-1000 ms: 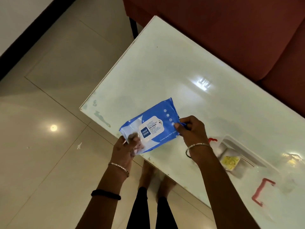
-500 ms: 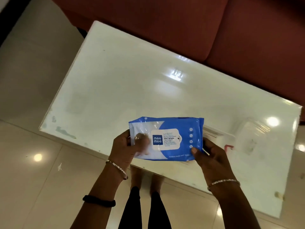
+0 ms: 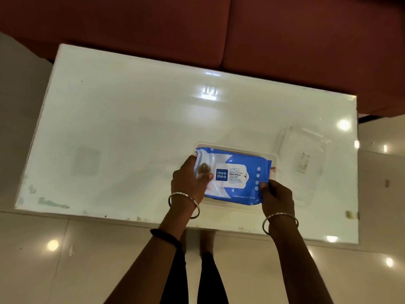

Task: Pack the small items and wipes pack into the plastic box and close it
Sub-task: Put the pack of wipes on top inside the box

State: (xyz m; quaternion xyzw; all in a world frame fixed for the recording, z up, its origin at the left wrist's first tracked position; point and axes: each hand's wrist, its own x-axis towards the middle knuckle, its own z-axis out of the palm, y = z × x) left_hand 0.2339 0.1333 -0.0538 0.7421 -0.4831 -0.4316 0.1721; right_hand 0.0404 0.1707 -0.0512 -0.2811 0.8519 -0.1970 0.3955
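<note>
A blue and white wipes pack (image 3: 235, 175) lies flat over the open clear plastic box (image 3: 232, 146), covering nearly all of it; only the box's far and near rims show. My left hand (image 3: 190, 179) grips the pack's left end, thumb on top. My right hand (image 3: 276, 197) holds its right near corner. Whatever is inside the box is hidden under the pack. The clear lid (image 3: 303, 154) lies flat on the table to the right of the box.
The white glossy table (image 3: 131, 128) ends just in front of my wrists. A red sofa (image 3: 219, 29) runs along the table's far side. Shiny floor tiles surround the table, and my legs stand below its near edge.
Both hands carried the wipes pack from the table's left near edge rightward and lowered it over the box. The view swung right with them.
</note>
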